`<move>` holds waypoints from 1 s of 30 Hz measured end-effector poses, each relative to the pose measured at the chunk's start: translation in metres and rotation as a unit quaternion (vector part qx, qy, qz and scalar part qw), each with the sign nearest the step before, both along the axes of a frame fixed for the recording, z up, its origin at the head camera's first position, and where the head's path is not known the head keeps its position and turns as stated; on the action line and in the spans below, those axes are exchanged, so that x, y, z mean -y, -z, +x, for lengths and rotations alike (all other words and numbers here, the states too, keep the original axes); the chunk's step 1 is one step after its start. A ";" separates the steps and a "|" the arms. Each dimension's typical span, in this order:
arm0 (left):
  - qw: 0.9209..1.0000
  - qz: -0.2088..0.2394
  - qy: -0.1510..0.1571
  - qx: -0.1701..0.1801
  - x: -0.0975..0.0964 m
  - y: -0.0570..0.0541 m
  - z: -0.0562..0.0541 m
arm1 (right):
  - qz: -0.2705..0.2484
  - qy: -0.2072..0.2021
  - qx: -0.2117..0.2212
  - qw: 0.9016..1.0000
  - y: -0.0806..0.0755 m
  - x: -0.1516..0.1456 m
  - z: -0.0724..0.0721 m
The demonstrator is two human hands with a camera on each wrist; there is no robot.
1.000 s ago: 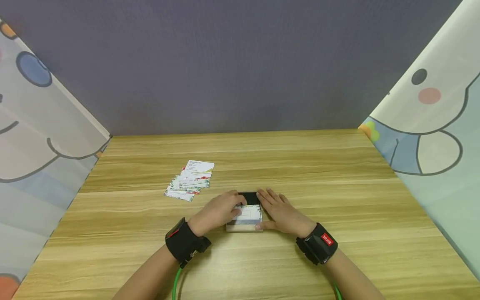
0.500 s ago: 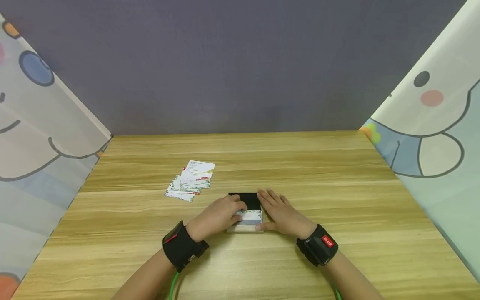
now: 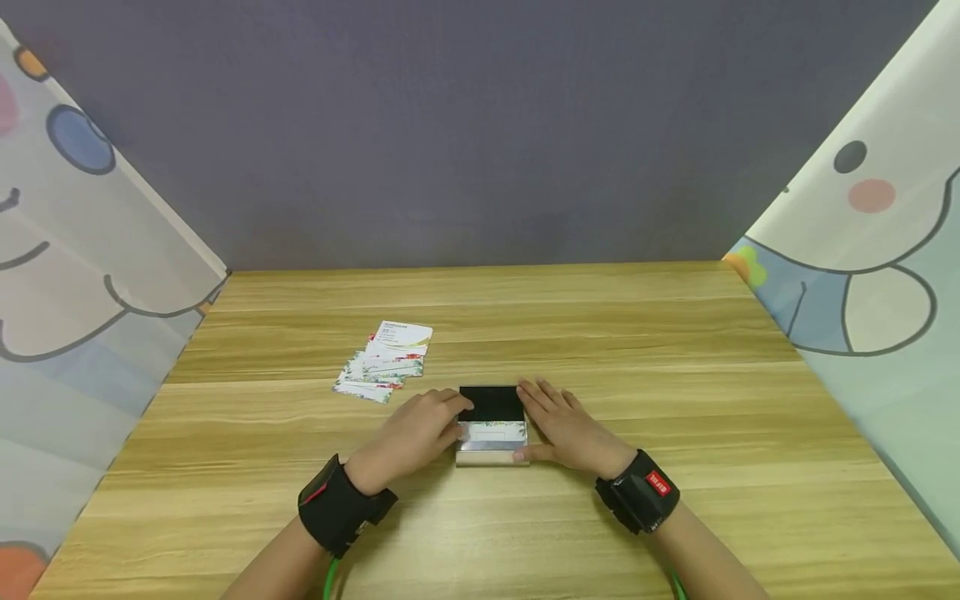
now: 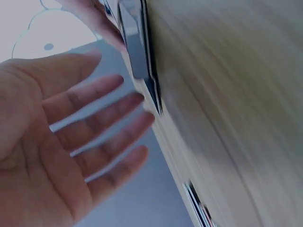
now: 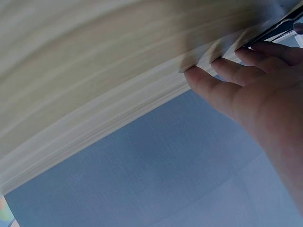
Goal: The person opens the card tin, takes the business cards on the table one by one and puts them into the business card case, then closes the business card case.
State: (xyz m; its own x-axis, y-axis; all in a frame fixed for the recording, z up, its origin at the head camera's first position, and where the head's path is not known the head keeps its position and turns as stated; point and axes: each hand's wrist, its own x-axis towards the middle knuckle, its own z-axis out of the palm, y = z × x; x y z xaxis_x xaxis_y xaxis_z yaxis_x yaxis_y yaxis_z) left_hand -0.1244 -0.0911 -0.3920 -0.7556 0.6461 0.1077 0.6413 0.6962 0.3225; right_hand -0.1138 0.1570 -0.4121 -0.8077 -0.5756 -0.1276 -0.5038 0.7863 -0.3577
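An opened business card case [image 3: 491, 404], black inside with a silvery front edge, lies flat on the wooden table in the head view. White cards with a leafy border [image 3: 504, 430] sit in its front half. At the case's left side is my left hand [image 3: 411, 433]. In the left wrist view that hand [image 4: 52, 123] has its fingers spread and fairly straight, grasping nothing, beside the case [image 4: 135, 47]. My right hand [image 3: 568, 432] lies along the case's right edge, thumb near the front corner. Its fingertips touch the tabletop in the right wrist view, where the hand [image 5: 265, 90] looks extended.
Several loose business cards [image 3: 382, 362] lie overlapped on the table, left of and behind the case. A grey panel [image 3: 480, 133] rises at the table's back edge. Cartoon-printed sheets [image 3: 862, 217] flank both sides. Green cables run from the wrist straps [image 3: 341, 506].
My left hand has drawn back leftward off the cards to the case's left edge. The cards have slid toward the front, baring more black interior. My right hand has stayed put.
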 end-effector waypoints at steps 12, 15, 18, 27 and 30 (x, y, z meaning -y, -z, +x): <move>0.978 -0.054 -0.181 0.085 0.037 0.001 0.007 | -0.001 0.001 0.006 1.000 -0.001 0.000 0.000; 0.975 -0.076 -0.185 0.098 0.040 0.002 0.010 | -0.001 0.000 0.006 1.000 0.000 0.000 0.000; 0.972 -0.106 -0.186 0.097 0.042 0.002 0.014 | -0.003 0.001 0.005 1.000 0.000 -0.001 0.000; 0.972 -0.140 -0.175 0.068 0.040 0.000 0.027 | -0.007 0.001 -0.002 1.000 0.001 -0.001 0.000; 0.973 -0.146 -0.165 0.062 0.039 -0.002 0.032 | -0.007 0.003 0.003 1.000 0.000 -0.001 0.000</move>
